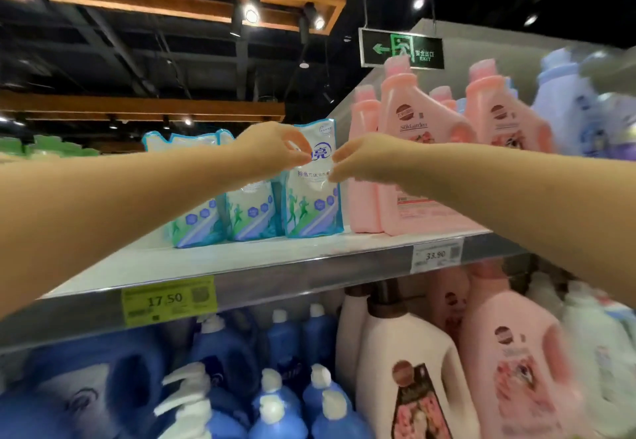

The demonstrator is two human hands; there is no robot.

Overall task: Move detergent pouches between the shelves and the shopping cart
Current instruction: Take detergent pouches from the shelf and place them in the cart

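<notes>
Three white-and-teal detergent pouches stand upright on the top shelf (241, 266). The rightmost pouch (311, 204) is the tallest in view; a middle pouch (253, 216) and a left pouch (196, 222) stand beside it. My left hand (275, 149) and my right hand (364, 160) both reach up to the rightmost pouch. Each hand pinches its upper part, fingers curled against the front face. The shopping cart is out of view.
Pink detergent jugs (416, 149) stand right of the pouches. Blue bottles (275, 370) and more pink jugs (509, 352) fill the shelf below. A yellow price tag (168, 299) and a white price tag (436, 254) sit on the shelf edge. An exit sign (401, 49) hangs above.
</notes>
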